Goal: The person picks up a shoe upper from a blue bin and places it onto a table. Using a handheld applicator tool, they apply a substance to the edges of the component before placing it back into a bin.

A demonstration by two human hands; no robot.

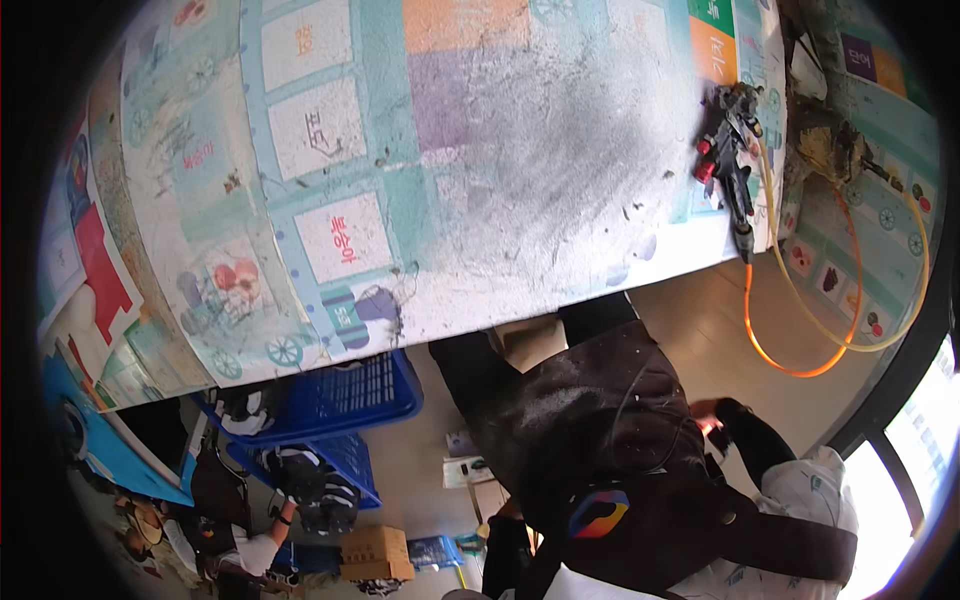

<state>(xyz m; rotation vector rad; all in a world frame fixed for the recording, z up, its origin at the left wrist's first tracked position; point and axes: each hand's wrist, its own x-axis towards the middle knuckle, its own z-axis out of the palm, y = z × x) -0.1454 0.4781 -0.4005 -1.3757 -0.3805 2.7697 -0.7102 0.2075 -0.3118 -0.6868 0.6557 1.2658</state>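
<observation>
Okay, head view: two blue plastic baskets at left hold black-and-white items. Dark brown apron, near centre, pale dusty smears, multicoloured emblem. Right hand beside apron's right edge, grip can't be told; left hand hidden. Black-and-red tool lies far right on table.

A surface under a printed cover of teal, white, orange and purple fills the upper frame, with a broad grey smudge across its middle. At the far left edge lies a red-and-white sheet. Below, left of centre, a blue plastic basket sits above a second blue basket, with black-and-white items in the lower one. A brown cardboard box stands at the bottom, near a co-worker at lower left. A bright window glows at lower right.
</observation>
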